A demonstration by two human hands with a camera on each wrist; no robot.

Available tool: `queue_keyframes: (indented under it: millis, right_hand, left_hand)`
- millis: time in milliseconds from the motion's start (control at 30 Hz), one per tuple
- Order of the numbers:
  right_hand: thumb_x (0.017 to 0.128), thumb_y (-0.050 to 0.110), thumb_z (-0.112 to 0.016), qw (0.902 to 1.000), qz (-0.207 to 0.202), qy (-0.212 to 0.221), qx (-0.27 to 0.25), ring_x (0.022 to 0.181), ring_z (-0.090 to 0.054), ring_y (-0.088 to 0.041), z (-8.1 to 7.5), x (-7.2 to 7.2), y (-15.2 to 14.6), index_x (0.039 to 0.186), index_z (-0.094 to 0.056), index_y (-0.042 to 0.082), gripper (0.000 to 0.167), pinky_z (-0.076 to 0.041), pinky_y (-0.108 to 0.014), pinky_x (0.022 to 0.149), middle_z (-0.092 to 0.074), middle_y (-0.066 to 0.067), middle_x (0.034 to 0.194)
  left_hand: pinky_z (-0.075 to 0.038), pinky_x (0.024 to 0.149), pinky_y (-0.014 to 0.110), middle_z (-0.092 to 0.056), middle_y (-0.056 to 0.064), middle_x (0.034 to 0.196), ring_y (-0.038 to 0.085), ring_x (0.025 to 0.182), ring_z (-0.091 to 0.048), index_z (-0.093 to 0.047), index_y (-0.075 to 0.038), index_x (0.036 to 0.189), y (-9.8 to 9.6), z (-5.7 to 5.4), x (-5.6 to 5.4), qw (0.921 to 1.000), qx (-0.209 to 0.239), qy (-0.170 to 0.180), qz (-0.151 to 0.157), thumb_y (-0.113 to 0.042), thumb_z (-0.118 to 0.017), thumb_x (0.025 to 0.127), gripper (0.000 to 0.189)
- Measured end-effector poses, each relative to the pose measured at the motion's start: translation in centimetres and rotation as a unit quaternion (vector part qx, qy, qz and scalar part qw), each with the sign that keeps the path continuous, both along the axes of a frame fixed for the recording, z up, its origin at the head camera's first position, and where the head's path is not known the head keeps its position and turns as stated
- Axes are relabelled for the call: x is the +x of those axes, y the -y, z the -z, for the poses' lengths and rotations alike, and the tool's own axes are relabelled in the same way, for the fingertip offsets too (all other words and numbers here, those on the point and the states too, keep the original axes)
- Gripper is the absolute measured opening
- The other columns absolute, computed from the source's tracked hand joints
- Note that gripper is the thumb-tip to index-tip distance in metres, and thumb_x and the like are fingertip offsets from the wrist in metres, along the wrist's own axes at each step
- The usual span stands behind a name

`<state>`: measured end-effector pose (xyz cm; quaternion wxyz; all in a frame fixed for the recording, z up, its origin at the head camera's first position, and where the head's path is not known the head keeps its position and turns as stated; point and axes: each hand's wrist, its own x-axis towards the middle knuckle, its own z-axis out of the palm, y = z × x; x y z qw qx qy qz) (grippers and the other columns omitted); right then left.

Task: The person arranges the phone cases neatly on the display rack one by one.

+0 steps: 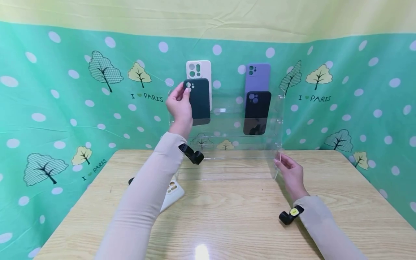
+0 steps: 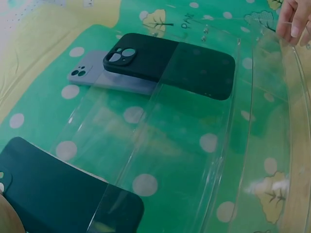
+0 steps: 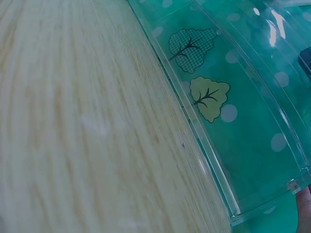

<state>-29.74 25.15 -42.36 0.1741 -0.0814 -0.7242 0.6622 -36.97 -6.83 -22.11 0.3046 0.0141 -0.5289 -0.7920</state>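
A clear acrylic display rack [image 1: 227, 144] with tiers stands toward the back of the table. My left hand [image 1: 180, 108] pinches a dark green phone case [image 1: 199, 99] by its camera-side edge; the case's lower end sits behind a clear lip of the rack. Behind it rises a white phone case [image 1: 204, 68]. On the right of the rack a black phone case [image 1: 258, 108] leans in front of a purple phone case [image 1: 260, 77]. My right hand [image 1: 292, 175] grips the rack's lower right side edge between thumb and fingers.
Under my left forearm a white phone case [image 1: 173, 195] lies on the wooden table [image 1: 234, 216], partly hidden, with a dark object [image 1: 131, 180] peeking out to its left. A green printed cloth [image 1: 65, 126] hangs behind and at both sides.
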Motion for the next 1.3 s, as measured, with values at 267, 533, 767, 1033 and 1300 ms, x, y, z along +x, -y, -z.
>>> queue_keyframes:
  millis: [267,533,767,1033,1300]
  right_hand:
    - [0.086,0.021,-0.07,0.9998,0.001,-0.014,-0.017,0.091,-0.059,0.0,0.1,-0.1,0.0,0.127,-0.056,0.001,0.048,-0.049,-0.009,0.078,-0.064,0.017,0.097]
    - [0.086,0.021,-0.07,0.9997,-0.003,-0.011,-0.02,0.09,-0.058,0.0,0.2,0.0,0.0,0.128,-0.056,0.001,0.049,-0.049,-0.009,0.077,-0.064,0.017,0.096]
    - [0.087,0.025,-0.068,1.0,0.005,0.001,0.008,0.093,-0.057,0.0,0.2,-0.1,0.0,0.13,-0.055,0.005,0.049,-0.048,-0.009,0.078,-0.062,0.016,0.101]
    - [0.088,0.025,-0.068,0.9999,0.007,0.003,0.016,0.093,-0.056,0.0,0.2,0.0,-0.1,0.131,-0.054,0.005,0.049,-0.048,-0.009,0.078,-0.062,0.014,0.102]
    - [0.088,0.024,-0.068,0.9999,0.003,-0.007,0.01,0.093,-0.057,0.001,0.2,0.0,-0.1,0.13,-0.055,0.003,0.048,-0.048,-0.009,0.078,-0.063,0.013,0.104]
  left_hand:
    - [-0.051,0.082,0.018,-0.063,0.005,0.103,0.014,0.096,-0.058,-0.067,-0.009,0.111,-0.1,0.7,-0.1,0.999,-0.013,0.018,-0.039,-0.006,-0.066,0.087,0.024]
    - [-0.051,0.083,0.019,-0.065,0.006,0.106,0.015,0.097,-0.06,-0.068,-0.008,0.109,-0.1,2.1,-0.2,0.9986,-0.031,0.03,-0.029,-0.007,-0.066,0.088,0.022]
    - [-0.05,0.084,0.019,-0.066,0.005,0.107,0.014,0.097,-0.06,-0.068,-0.009,0.109,-0.1,2.7,0.0,0.9965,-0.052,0.043,-0.049,-0.008,-0.067,0.087,0.022]
    - [-0.051,0.084,0.02,-0.066,0.005,0.105,0.015,0.096,-0.06,-0.067,-0.009,0.107,-0.2,3.1,-0.1,0.9951,-0.06,0.064,-0.046,-0.01,-0.066,0.088,0.019]
    - [-0.051,0.083,0.021,-0.065,0.008,0.104,0.017,0.096,-0.06,-0.067,-0.006,0.105,-0.2,3.1,-0.3,0.9964,-0.043,0.061,-0.042,-0.007,-0.067,0.087,0.018]
